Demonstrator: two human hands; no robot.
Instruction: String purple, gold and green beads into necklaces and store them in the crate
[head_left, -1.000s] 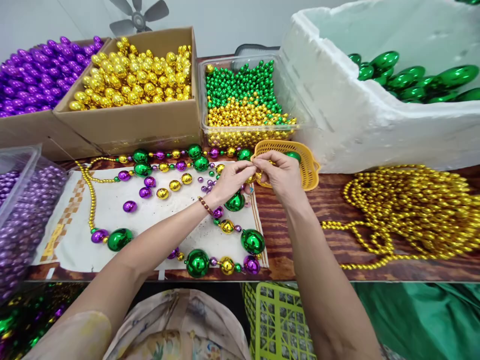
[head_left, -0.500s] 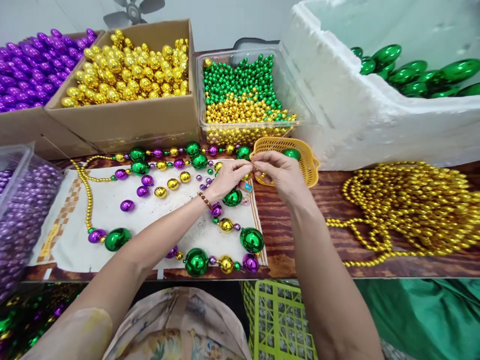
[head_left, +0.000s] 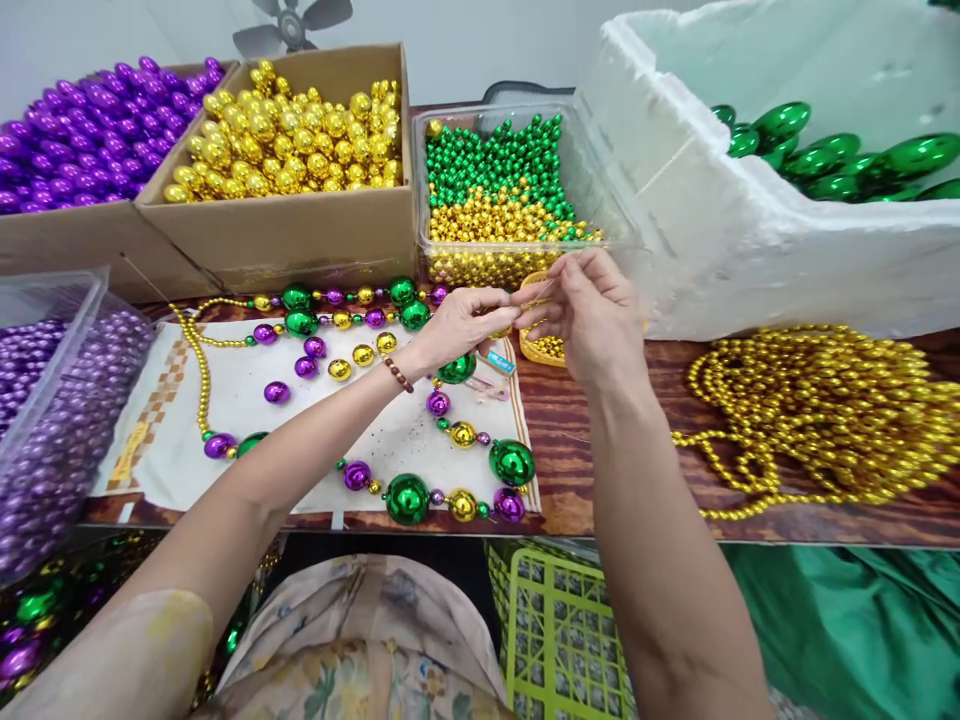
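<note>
Both hands meet above the table's (head_left: 600, 450) far edge, just in front of the clear tub (head_left: 525, 190) of small green and gold beads. The left hand (head_left: 461, 325) pinches a small gold bead (head_left: 501, 330) between thumb and forefinger, its grip closed on it. The right hand (head_left: 592, 315) has its fingertips pressed together as if on a thin thread; the thread itself is too fine to make out, so I cannot tell for sure what that grip holds. The yellow basket (head_left: 544, 345) lies just beneath the hands, mostly hidden by them.

The necklace (head_left: 409, 497) lies on the white cloth (head_left: 225, 440), looped from a thin gold section at the left, along the far edge, and round through large green, purple and gold balls at the near edge. It looks well along: most of the loop is already strung in a repeating pattern. A few loose beads (head_left: 315, 365), purple and gold, still lie unstrung inside the loop, and the end by the hands seems open, so I judge that some stringing and the closing remain.

Boxes of purple and gold beads (head_left: 292, 130) stand behind, a foam box (head_left: 712, 230) of green ones and a gold strand heap (head_left: 825, 410) to the right.
</note>
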